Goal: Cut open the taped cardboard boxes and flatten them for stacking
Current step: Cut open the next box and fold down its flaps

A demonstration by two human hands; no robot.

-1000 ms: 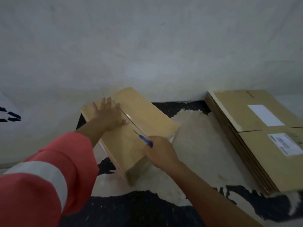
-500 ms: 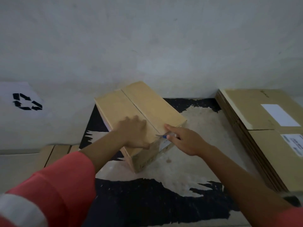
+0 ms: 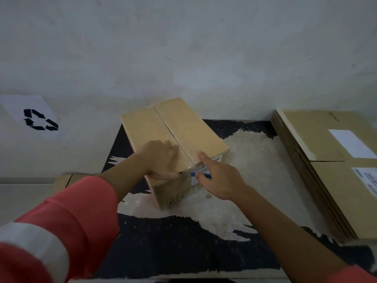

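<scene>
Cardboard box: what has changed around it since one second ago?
The right hand drew the blue cutter along the top seam to the near edge of the cardboard box. The left hand slid nearer too and rests at that edge. The box and the stack of flattened boxes seem unmoved.

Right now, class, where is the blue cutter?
Head view, centre: the blue cutter is held in the right hand at the near edge of the cardboard box.

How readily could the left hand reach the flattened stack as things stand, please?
Probably not readily: the left hand rests on the box, and the right hand with its cutter lies between it and the stack.
</scene>
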